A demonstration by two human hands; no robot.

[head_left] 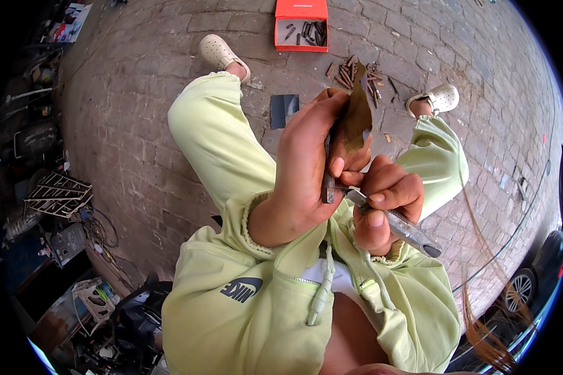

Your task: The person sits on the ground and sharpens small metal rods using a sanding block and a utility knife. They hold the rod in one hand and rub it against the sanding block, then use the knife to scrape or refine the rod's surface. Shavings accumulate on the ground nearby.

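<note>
My left hand (297, 169) is raised in front of my chest, its fingers closed round a short dark metal bit (328, 187) with a squared end. A creased piece of brown sandpaper (359, 109) also sticks up from between those fingers. My right hand (388, 197) grips a grey metal utility knife (413, 234). The knife's tip end points left at the lower end of the bit; whether the blade touches it, I cannot tell. Both hands are close together, and the left fingers hide much of the bit.
An open orange-red box (301, 47) holding several dark bits stands ahead on the stone paving. Beside it lies a pile of rusty bits (350, 75). Dark sandpaper squares (284, 111) lie nearer. Clutter and a metal rack (57, 192) line the left; a car (528, 287) stands right.
</note>
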